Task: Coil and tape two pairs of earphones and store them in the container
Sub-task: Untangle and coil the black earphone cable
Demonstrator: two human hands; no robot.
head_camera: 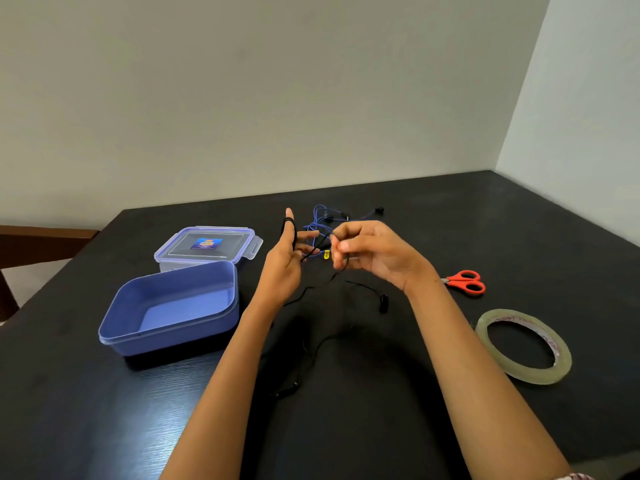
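Observation:
My left hand (282, 263) is raised with fingers spread, and the black earphone cable (313, 348) is looped a few times around them. My right hand (367, 249) pinches the same cable just right of the left hand. The rest of the black cable trails over the dark table, with one earbud (383, 302) at centre and another end (285, 389) nearer me. The blue earphones (323, 216) lie loose on the table behind my hands. The open blue container (166, 306) stands to the left.
The container's clear lid (207, 244) lies behind it. Red-handled scissors (465, 281) and a roll of clear tape (523, 344) rest on the right of the black table (450, 220). Walls close off the far and right sides. A wooden chair (41, 244) is at left.

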